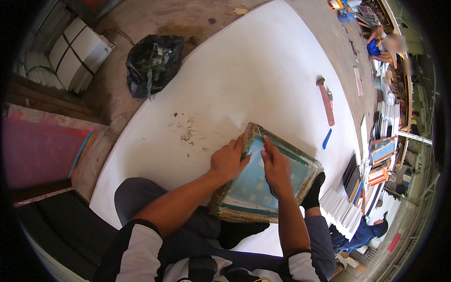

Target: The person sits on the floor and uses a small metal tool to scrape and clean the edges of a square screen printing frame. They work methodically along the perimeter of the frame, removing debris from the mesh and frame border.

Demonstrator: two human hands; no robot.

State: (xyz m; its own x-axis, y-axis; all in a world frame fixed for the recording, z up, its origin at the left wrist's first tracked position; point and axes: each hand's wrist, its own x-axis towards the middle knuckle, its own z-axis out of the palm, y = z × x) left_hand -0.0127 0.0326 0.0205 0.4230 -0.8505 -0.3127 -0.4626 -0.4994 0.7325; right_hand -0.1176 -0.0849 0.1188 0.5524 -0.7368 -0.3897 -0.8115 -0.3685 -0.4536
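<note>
A worn screen-printing frame (pixel 257 181) with light blue mesh lies tilted across my lap, its wooden edges crusted with old residue. My left hand (pixel 228 160) grips its left side, fingers along the outer edge and thumb over the mesh. Near the frame's far left corner, my right hand (pixel 277 171) is closed around a thin tool with a red handle (pixel 266 147). The tool's slim shaft points at the far edge strip; its exact kind is hard to tell. Small dark scraps (pixel 188 133) lie on the white sheet left of the frame.
I sit on a large white sheet (pixel 235 70). On its right lie a hammer (pixel 326 102) and a blue strip-like tool (pixel 327 139). A black plastic bag (pixel 154 66) sits at the far left edge, near strapped white stacks (pixel 77 51). Other people work at right.
</note>
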